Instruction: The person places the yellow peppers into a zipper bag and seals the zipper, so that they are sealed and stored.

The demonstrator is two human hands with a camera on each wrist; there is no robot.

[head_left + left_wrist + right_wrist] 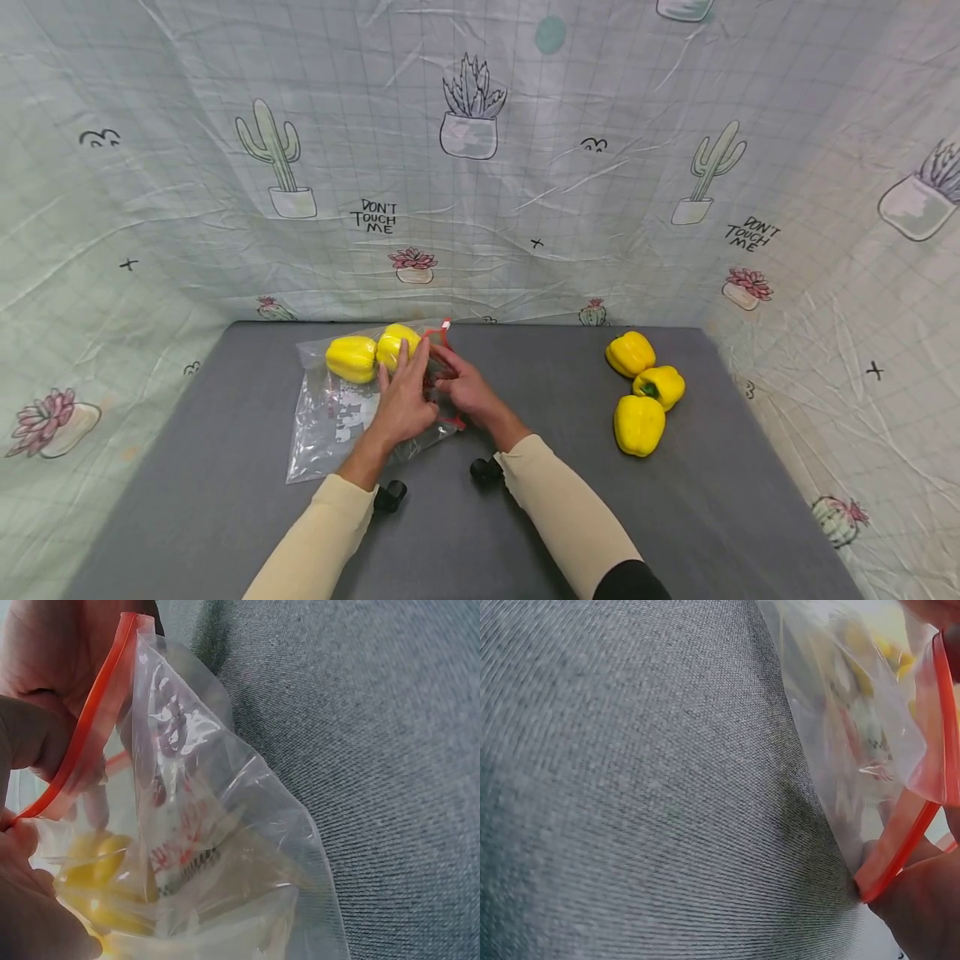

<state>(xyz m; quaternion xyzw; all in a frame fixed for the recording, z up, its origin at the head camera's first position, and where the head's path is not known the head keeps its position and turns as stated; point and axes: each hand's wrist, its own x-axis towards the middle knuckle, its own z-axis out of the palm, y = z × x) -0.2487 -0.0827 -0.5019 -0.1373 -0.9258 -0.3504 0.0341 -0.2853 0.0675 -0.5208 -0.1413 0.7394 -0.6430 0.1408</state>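
Note:
A clear zip bag (322, 429) with a red closure strip (90, 712) lies on the grey table, its mouth toward the right. Inside are two yellow bell peppers, one on the left (351, 358) and another (393, 343) beside the left fingers. My left hand (405, 400) reaches over the bag and holds its edge by the strip; its fingertips are partly hidden. At the mouth, my right hand (472, 392) grips the bag's lip, with a finger showing through the plastic in the right wrist view. The red strip (900, 847) stands spread apart there.
Three more yellow peppers sit in a group at the right of the table: a back one (630, 354), a middle one (660, 386) with its green stem showing, and a front one (639, 425). A cactus-print curtain (525, 208) surrounds the table.

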